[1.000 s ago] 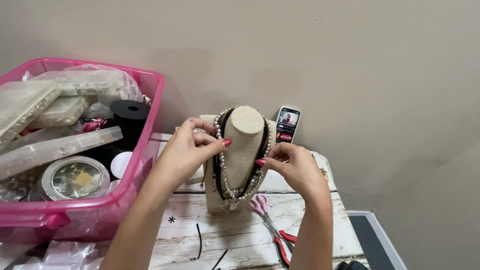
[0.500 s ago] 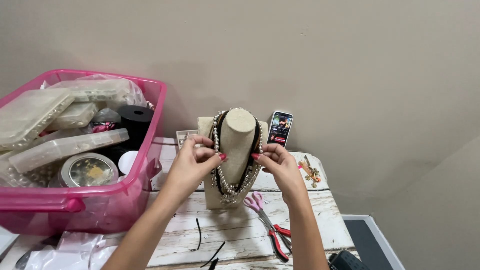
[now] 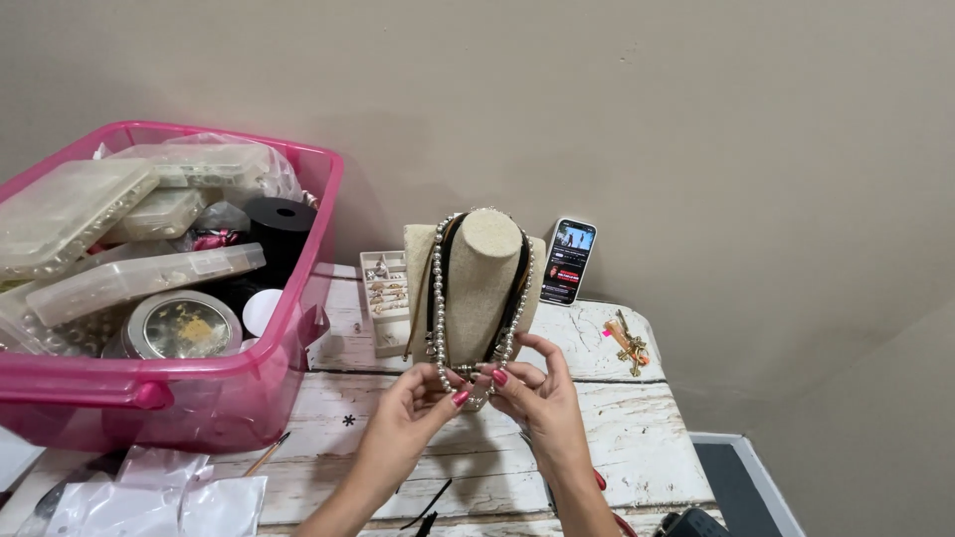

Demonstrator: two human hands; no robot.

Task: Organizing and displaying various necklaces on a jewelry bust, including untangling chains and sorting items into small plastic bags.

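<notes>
Both hands meet at the bottom of a bead necklace (image 3: pixel 439 298) that hangs on a tan neck stand (image 3: pixel 479 283). The left hand (image 3: pixel 416 406) pinches the low end of the beads in a closed grip, and the right hand (image 3: pixel 537 390) pinches just beside it, fingertips almost touching. The beads look hard, smooth and a bit slippery, but the string is floppy and light. It is probably best held at the bottom loop, gently. Black cords (image 3: pixel 518 293) hang above the grip. Left of the grip sits a pink bin (image 3: pixel 310 298) on the white counter (image 3: pixel 637 438). Behind it leans a phone (image 3: pixel 568 262).
</notes>
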